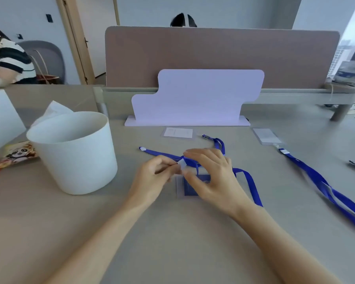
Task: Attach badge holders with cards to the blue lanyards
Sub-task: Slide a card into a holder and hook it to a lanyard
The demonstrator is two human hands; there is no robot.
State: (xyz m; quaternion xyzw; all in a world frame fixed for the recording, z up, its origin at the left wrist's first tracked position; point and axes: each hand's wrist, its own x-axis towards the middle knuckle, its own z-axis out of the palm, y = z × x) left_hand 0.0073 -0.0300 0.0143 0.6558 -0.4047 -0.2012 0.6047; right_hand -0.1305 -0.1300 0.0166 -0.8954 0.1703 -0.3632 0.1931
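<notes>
Blue lanyard clip between fingers

Both bare forearms reach forward from the lower edge of the view and converge at the middle, wrists low. The left hand is curled with its back turned up, thumb and forefinger pinched together at their tips. The right hand arches just beside it, fingers spread and bent downward, its thumb close to the left fingertips.
</notes>
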